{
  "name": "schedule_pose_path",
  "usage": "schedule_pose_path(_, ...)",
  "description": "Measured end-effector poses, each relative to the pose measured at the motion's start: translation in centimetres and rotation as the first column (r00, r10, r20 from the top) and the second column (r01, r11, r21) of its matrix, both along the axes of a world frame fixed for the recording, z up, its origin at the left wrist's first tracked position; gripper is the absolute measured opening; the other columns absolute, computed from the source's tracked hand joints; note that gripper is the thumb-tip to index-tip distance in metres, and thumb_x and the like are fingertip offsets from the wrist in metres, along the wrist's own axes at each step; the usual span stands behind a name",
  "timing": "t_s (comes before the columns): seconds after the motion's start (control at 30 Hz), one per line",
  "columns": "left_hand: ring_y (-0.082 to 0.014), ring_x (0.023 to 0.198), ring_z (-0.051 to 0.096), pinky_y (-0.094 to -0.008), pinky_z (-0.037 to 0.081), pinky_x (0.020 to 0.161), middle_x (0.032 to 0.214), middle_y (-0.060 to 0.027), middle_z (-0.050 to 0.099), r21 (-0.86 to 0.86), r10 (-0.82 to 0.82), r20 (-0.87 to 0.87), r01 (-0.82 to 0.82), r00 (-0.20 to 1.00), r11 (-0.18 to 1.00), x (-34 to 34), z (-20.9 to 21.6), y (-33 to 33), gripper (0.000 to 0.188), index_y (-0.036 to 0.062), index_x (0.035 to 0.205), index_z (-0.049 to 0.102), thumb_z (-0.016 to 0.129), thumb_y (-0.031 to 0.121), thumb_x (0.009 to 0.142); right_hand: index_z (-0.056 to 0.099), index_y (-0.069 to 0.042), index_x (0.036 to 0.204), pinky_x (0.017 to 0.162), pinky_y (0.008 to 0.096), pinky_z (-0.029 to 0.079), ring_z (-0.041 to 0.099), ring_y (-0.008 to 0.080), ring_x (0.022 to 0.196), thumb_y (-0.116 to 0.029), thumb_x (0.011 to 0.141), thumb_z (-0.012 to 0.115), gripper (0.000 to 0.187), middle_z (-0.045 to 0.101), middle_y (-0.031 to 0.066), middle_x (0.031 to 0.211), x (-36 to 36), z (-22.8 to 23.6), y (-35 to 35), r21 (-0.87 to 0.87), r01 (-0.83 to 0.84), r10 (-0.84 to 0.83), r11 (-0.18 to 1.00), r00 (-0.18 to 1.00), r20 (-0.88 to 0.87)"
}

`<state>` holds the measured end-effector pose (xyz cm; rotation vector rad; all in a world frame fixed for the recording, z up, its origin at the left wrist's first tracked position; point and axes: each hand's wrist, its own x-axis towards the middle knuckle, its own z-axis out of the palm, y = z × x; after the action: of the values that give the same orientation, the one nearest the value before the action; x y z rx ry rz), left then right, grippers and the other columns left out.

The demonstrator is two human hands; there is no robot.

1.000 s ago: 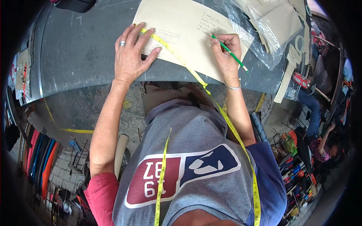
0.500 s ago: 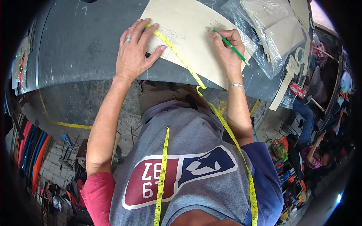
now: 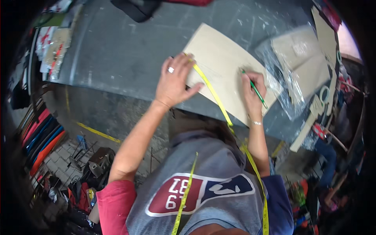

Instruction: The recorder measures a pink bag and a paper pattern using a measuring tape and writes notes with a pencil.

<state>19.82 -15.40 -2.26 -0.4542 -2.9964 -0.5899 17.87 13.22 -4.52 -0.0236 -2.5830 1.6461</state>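
Note:
A cream sheet of stiff paper (image 3: 223, 55) with faint pencil writing lies at a slant on the dark tabletop. My left hand (image 3: 174, 82), with a ring on one finger, is laid flat at the sheet's left edge, fingers stretched. Its fingertips rest on one end of a yellow measuring tape (image 3: 212, 91), which crosses the sheet, drops over the table's near edge and runs up around my neck. On the right part of the sheet, my right hand (image 3: 252, 96) grips a green pencil (image 3: 257, 93), its point down at the paper.
To the right lie clear plastic (image 3: 288, 94) with cream pieces inside, card strips (image 3: 304, 131) and a tape roll (image 3: 324, 94). Dark cloth (image 3: 137, 9) sits at the far edge, and packets (image 3: 53, 51) at the far left. Below left stand rolls of coloured material (image 3: 43, 137).
The whole view has swung, so the table, sheet and both hands appear lower and further right. Both hands keep about the same places on the sheet, the pencil still in the right.

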Motion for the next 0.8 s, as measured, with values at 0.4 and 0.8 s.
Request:
schedule_pose_path(0.4, -0.0322, 0.151, 0.035, -0.0535, 0.023, 0.125, 0.154, -0.0145, 0.047, -0.005, 0.011, 0.049, -0.011, 0.999, 1.000, 0.5, 0.0, 0.1, 0.083, 0.0048, 0.151, 0.046, 0.068, 0.056, 0.090, 0.061, -0.002, 0.098, 0.065, 0.0191, 0.043, 0.050, 0.0026, 0.074, -0.004, 0.095, 0.073, 0.013, 0.065, 0.0008, 0.093, 0.2, -0.2, -0.3, -0.089, -0.018, 0.017, 0.996, 1.000, -0.010)
schedule_pose_path(0.8, -0.0332, 0.152, 0.034, -0.0526, 0.022, 0.126, 0.155, -0.0165, 0.045, 0.019, 0.027, 0.067, -0.029, 0.997, 0.999, 0.3, 0.2, 0.1, 0.085, 0.0027, 0.151, 0.044, 0.067, 0.056, 0.090, 0.061, -0.003, 0.095, 0.063, 0.0193, 0.045, 0.053, 0.0021, 0.070, -0.004, 0.092, 0.075, 0.015, 0.068, 0.0009, 0.086, -0.2, -0.5, -0.3, -0.221, 0.042, -0.044, 0.974, 0.999, -0.002)
